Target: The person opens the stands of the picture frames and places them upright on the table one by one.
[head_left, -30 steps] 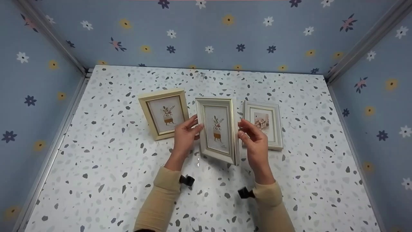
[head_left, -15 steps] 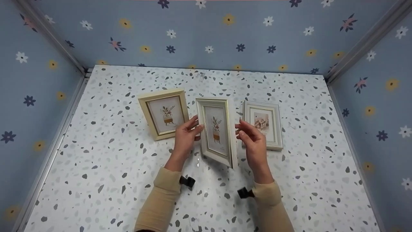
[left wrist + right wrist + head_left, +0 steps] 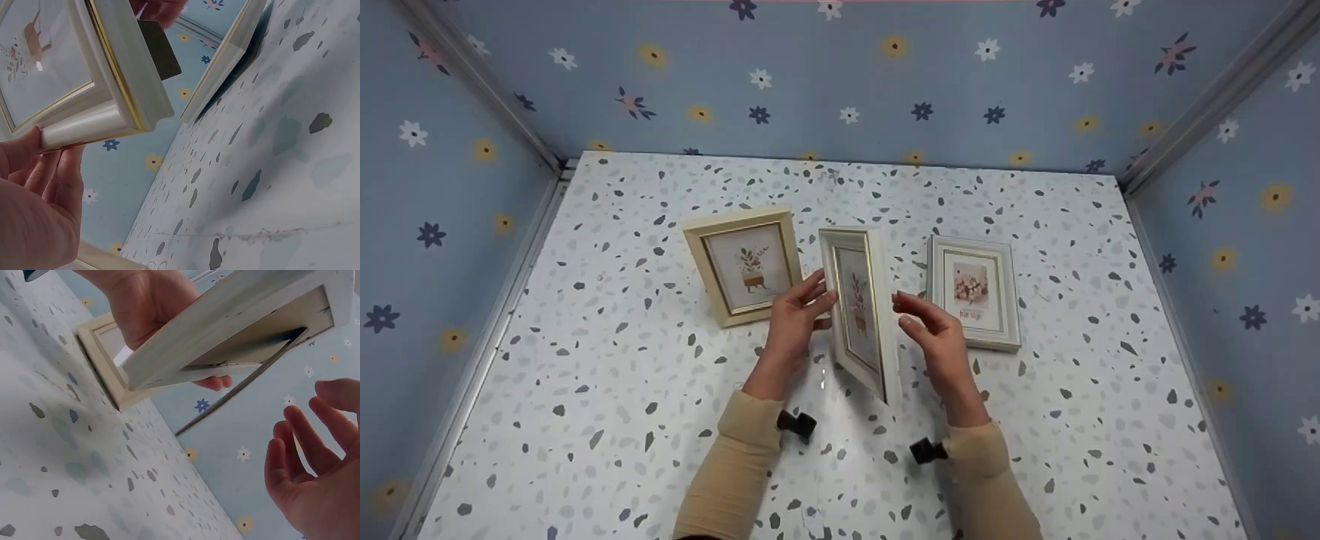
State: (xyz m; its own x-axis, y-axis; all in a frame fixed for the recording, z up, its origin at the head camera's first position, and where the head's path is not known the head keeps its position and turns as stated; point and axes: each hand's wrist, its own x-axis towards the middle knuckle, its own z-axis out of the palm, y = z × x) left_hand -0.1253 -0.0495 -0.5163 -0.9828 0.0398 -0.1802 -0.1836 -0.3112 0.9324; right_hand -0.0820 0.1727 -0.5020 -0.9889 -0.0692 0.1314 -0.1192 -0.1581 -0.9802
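My left hand point(image 3: 793, 324) pinches the left edge of a cream-white picture frame point(image 3: 877, 300) with a thin gold inner trim, thumb in front and fingers behind. The frame stands turned sideways, its plant picture facing left. In the right wrist view, a fold-out stand leg point(image 3: 233, 392) angles away from the frame's back; the left wrist view shows this leg point(image 3: 161, 52) as a dark flap. Just right of the frame is my right hand point(image 3: 939, 341), fingers loosely bent and apart from the frame, holding nothing.
To the left, a beige picture frame point(image 3: 709, 264) with a plant picture stands tilted back on the white speckled table point(image 3: 622, 360). A whitish frame point(image 3: 1009, 300) with a pink flower picture is at the right. Blue flowered walls point(image 3: 810, 75) enclose the back and sides.
The held picture frame has turned further, its right edge swinging toward me so its face points left. My right hand has moved slightly left and come away from the frame's edge.
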